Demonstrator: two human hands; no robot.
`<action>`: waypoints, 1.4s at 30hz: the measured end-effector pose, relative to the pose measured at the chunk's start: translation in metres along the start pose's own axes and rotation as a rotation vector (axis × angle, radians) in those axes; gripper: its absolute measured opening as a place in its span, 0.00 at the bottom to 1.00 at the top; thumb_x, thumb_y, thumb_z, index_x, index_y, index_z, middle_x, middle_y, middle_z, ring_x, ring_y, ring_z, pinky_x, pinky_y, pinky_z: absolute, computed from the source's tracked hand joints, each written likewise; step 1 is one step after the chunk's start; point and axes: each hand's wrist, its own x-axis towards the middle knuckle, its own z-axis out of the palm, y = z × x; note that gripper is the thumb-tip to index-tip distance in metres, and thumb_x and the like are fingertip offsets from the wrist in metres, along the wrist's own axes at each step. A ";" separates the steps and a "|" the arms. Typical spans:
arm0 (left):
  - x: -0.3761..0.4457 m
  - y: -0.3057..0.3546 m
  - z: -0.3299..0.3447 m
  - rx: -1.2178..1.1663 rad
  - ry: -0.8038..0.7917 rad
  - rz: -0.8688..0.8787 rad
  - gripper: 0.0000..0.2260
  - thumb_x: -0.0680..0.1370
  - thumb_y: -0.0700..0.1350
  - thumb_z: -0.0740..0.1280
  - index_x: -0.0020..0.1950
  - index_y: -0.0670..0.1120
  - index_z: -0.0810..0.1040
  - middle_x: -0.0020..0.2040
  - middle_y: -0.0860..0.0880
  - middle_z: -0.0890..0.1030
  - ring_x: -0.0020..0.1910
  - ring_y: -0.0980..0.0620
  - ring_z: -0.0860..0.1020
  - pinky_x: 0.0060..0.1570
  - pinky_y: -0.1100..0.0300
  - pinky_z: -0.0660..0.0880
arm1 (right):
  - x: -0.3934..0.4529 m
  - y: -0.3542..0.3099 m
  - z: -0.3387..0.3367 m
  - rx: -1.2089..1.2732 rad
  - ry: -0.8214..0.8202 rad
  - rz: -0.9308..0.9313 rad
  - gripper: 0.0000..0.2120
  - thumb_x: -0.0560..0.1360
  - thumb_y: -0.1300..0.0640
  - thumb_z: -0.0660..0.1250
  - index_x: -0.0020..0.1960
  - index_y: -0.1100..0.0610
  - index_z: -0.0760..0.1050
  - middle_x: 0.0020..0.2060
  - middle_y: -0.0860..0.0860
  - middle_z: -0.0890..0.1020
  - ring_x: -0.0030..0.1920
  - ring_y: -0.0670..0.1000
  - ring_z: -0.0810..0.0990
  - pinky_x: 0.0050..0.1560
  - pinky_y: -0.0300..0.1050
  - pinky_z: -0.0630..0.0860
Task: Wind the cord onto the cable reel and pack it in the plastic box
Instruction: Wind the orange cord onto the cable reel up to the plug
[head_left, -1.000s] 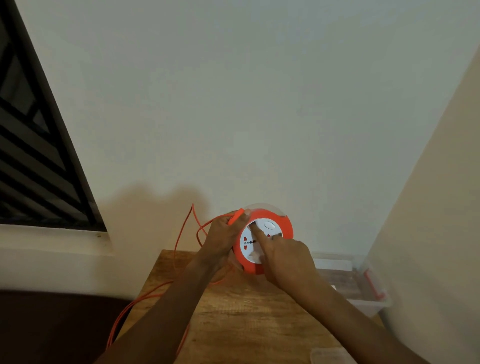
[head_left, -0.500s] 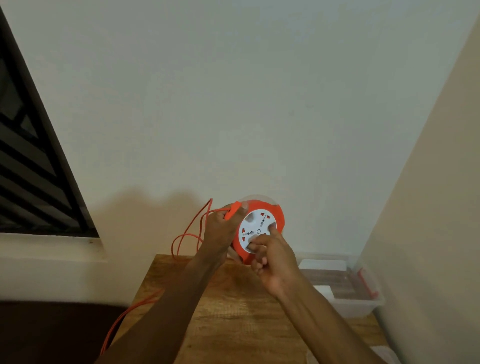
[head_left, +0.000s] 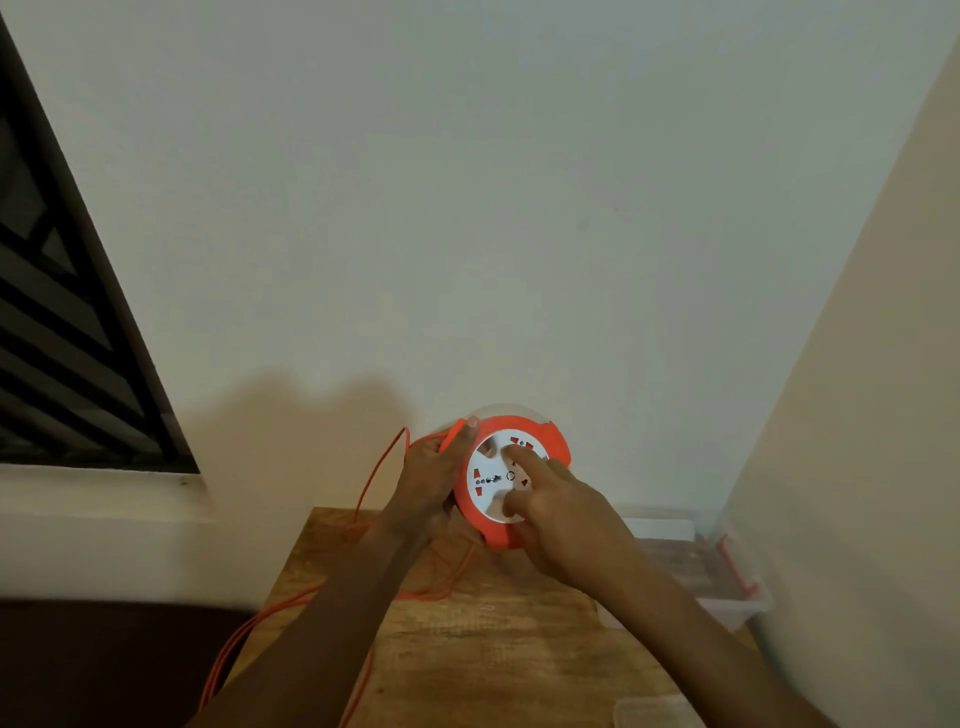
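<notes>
A plain pale wall rises behind a grainy wooden worktop (head_left: 498, 644) set in a corner. Both forearms reach forward from the bottom edge: the left hand (head_left: 431, 488) is curled around the left rim of the round orange cable reel (head_left: 511, 480), held on edge above the worktop, while the right hand (head_left: 558, 512) lies loosely on its smooth white socket face, index finger and thumb pressed to it. The thin orange cord (head_left: 379, 483) loops out left of the reel and trails off the worktop's left edge, and the clear plastic box (head_left: 727, 597) sits at the worktop's right end against the side wall.
</notes>
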 end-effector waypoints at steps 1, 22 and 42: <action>0.001 0.000 -0.001 0.007 -0.018 -0.002 0.18 0.81 0.55 0.69 0.61 0.43 0.84 0.53 0.40 0.88 0.50 0.37 0.88 0.44 0.49 0.86 | 0.000 0.002 0.001 -0.055 -0.020 -0.032 0.15 0.72 0.59 0.70 0.58 0.50 0.80 0.74 0.56 0.65 0.65 0.62 0.71 0.51 0.57 0.79; 0.003 0.012 -0.003 0.322 -0.052 -0.008 0.19 0.80 0.58 0.67 0.61 0.46 0.83 0.54 0.43 0.89 0.49 0.40 0.88 0.55 0.40 0.84 | 0.010 -0.005 0.017 -0.142 -0.146 0.050 0.33 0.79 0.52 0.62 0.76 0.39 0.47 0.73 0.68 0.60 0.51 0.67 0.80 0.51 0.59 0.78; -0.003 0.006 0.011 0.232 0.113 0.055 0.11 0.80 0.56 0.70 0.48 0.51 0.86 0.43 0.49 0.90 0.40 0.48 0.89 0.38 0.56 0.85 | 0.015 -0.002 0.003 1.472 -0.027 0.869 0.29 0.77 0.55 0.66 0.75 0.50 0.60 0.43 0.58 0.86 0.36 0.53 0.84 0.35 0.46 0.78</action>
